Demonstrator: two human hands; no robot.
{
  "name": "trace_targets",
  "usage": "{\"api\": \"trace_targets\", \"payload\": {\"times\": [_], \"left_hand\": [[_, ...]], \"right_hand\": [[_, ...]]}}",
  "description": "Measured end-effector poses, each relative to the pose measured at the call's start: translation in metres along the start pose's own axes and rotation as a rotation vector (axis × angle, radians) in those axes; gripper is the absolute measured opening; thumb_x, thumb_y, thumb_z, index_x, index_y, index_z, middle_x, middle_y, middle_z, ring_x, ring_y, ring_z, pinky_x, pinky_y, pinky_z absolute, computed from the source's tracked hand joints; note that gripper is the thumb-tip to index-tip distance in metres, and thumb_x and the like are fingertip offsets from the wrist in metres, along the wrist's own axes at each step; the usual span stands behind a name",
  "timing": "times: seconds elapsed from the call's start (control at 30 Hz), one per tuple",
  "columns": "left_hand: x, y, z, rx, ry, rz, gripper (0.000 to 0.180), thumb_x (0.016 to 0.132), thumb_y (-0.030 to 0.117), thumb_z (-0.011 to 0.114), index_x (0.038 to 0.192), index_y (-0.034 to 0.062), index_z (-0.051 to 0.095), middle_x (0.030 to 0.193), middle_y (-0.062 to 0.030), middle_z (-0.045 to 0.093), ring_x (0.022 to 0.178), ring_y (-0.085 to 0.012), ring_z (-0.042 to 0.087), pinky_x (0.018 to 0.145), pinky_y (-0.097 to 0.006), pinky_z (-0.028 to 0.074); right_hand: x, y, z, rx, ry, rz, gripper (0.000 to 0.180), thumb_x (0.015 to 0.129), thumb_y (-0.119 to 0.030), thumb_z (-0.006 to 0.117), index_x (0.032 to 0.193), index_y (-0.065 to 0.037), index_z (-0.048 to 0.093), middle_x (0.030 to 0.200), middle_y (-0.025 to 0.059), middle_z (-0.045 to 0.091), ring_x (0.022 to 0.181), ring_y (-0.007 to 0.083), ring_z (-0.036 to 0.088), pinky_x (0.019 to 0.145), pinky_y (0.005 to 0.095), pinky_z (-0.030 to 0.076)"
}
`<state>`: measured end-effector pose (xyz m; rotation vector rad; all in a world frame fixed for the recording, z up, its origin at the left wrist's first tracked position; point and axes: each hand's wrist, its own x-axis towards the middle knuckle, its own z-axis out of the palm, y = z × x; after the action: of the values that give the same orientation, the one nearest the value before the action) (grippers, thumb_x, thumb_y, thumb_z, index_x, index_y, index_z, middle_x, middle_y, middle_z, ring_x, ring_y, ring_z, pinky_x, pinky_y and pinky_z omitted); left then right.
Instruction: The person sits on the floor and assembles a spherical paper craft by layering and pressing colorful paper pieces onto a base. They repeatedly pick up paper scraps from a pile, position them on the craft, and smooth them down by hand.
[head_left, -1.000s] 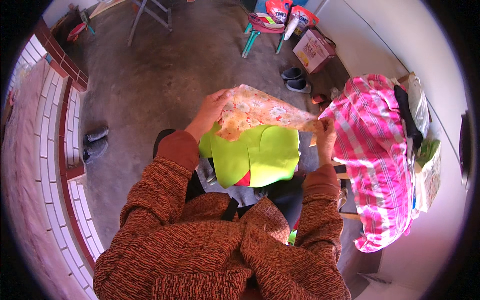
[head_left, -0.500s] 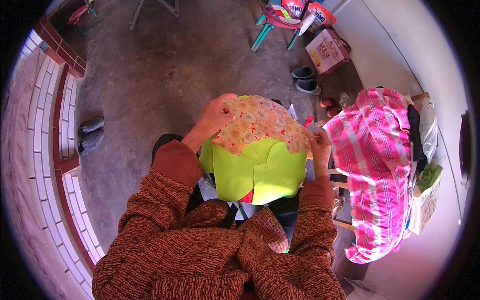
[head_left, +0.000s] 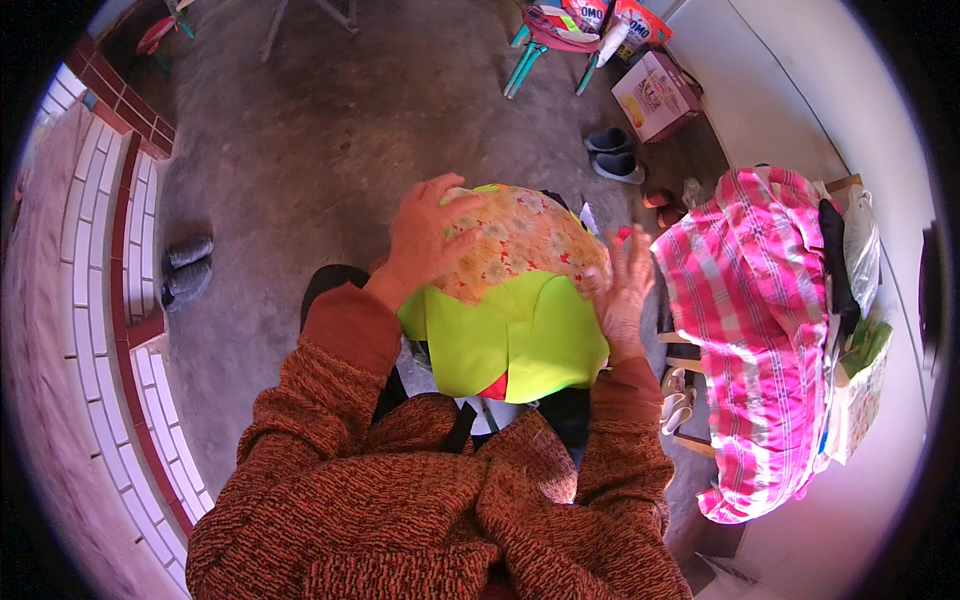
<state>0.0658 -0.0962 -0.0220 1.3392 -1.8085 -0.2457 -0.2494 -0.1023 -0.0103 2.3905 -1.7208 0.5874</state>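
On the far part of the green cloth [head_left: 465, 345], the left hand [head_left: 425, 238] and right hand [head_left: 624, 295], fingers spread wide, touch both ends of a smooth, flowery orange cloth [head_left: 530, 236].

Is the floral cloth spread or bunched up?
Spread: the floral cloth lies broadly open over lime-green material, its print showing.

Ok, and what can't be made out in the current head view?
All in the head view:
- Floral cloth: parts hidden behind the left hand and right hand.
- What lies beneath the green cloth, beyond a red patch: covered.
- What lies under the pink checked cloth: covered by it.
- Grey legs: cut off by the upper edge.
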Motion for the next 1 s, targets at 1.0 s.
{"api": "trace_targets", "payload": {"times": [1.0], "left_hand": [[-0.016, -0.003, 0.034, 0.271, -0.416, 0.194, 0.061, 0.082, 0.032, 0.064, 0.137, 0.0187, 0.042, 0.143, -0.0159, 0.035, 0.131, -0.0372, 0.033, 0.103, -0.049, 0.035]], "right_hand": [[-0.236, 0.087, -0.056, 0.960, 0.245, 0.901, 0.035, 0.097, -0.028, 0.050, 0.120, -0.002, 0.059, 0.106, 0.0062, 0.062, 0.094, 0.0143, 0.059, 0.082, 0.0275, 0.047]]}}
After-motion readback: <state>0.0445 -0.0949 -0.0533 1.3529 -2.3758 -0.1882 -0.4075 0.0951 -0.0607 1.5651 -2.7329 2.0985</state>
